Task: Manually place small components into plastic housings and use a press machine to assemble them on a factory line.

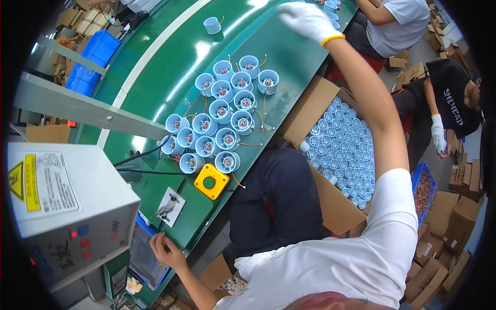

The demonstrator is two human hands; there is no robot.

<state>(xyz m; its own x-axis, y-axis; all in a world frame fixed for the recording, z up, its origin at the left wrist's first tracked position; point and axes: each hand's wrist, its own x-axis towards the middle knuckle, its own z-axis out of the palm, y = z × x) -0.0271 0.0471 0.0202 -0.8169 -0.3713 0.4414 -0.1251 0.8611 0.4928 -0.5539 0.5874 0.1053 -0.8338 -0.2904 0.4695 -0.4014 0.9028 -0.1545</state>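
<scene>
My left hand (pixel 166 251), bare, rests by the green table's near edge, beside a metal fixture on a white plate (pixel 170 207). Its fingers are loosely bent and apart, with nothing seen in them. Stretched far out over the table's far right part is my right hand (pixel 306 21) in a white glove with a yellow cuff. Motion blurs its fingers, so a grip cannot be made out. Several light-blue round plastic housings (pixel 220 111) with small metal parts and loose wires inside stand grouped on the table. A yellow box with a green push button (pixel 208 183) sits beside them.
A grey-white machine (pixel 72 201) stands at left. An open carton of blue parts (pixel 341 150) is right of my legs. One lone housing (pixel 212 25) sits on the green conveyor (pixel 170 62). Two people (pixel 395 26) sit at right, near stacked cartons (pixel 454 222).
</scene>
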